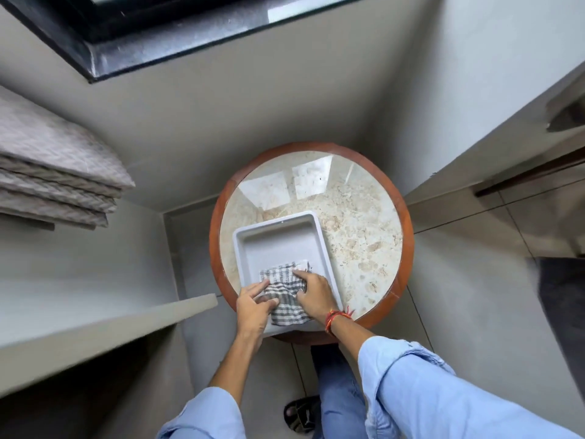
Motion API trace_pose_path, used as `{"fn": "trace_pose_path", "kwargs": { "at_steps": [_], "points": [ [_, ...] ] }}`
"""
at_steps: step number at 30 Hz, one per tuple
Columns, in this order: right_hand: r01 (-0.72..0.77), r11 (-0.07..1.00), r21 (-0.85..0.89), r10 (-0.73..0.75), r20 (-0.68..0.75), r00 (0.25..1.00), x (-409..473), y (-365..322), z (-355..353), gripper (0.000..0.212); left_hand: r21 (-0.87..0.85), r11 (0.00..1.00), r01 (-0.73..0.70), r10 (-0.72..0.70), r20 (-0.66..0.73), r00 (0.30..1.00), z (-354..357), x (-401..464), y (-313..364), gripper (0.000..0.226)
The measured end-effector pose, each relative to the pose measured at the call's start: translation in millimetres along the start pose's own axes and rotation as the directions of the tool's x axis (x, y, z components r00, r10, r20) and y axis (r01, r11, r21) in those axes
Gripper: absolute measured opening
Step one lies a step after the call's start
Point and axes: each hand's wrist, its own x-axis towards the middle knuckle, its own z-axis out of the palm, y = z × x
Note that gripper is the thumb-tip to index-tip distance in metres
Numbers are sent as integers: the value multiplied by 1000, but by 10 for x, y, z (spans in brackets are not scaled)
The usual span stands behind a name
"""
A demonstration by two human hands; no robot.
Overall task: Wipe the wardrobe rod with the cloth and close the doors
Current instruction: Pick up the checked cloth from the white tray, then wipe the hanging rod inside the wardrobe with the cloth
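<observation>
A grey-and-white checked cloth (286, 288) lies crumpled in the near end of a pale grey tray (278, 239). The tray rests on a round marble-topped table with a wooden rim (364, 217). My left hand (254, 307) grips the cloth's left side with bent fingers. My right hand (313, 293) presses and pinches its right side, a red thread band on that wrist. An open wardrobe stands at the left, with a shelf board (104, 327) jutting toward me. The wardrobe rod and doors are out of view.
Folded grey blankets (53, 166) are stacked on an upper shelf at the left. A dark window sill (190, 42) runs above the wall. A cabinet with a dark handle (522, 175) stands to the right. My sandalled foot (300, 413) is on the tiled floor.
</observation>
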Motion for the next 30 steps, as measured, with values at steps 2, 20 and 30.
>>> {"fn": "trace_pose_path", "kwargs": {
  "at_steps": [2, 20, 30],
  "points": [
    [16, 1000, -25, -15, 12, 1000, -267, -105, 5, 63, 26, 998, -49, 49, 0, 999, -185, -255, 13, 57],
    [920, 391, 2, -810, 474, 344, -4238, -2805, 2178, 62, -16, 921, -389, 218, -808, 547, -4170, -4547, -520, 66],
    [800, -344, 492, -815, 266, -514, -7505, -4812, 2799, 58, 317, 828, -463, 252, -947, -198, -5774, -7713, 17, 62]
  ]
}}
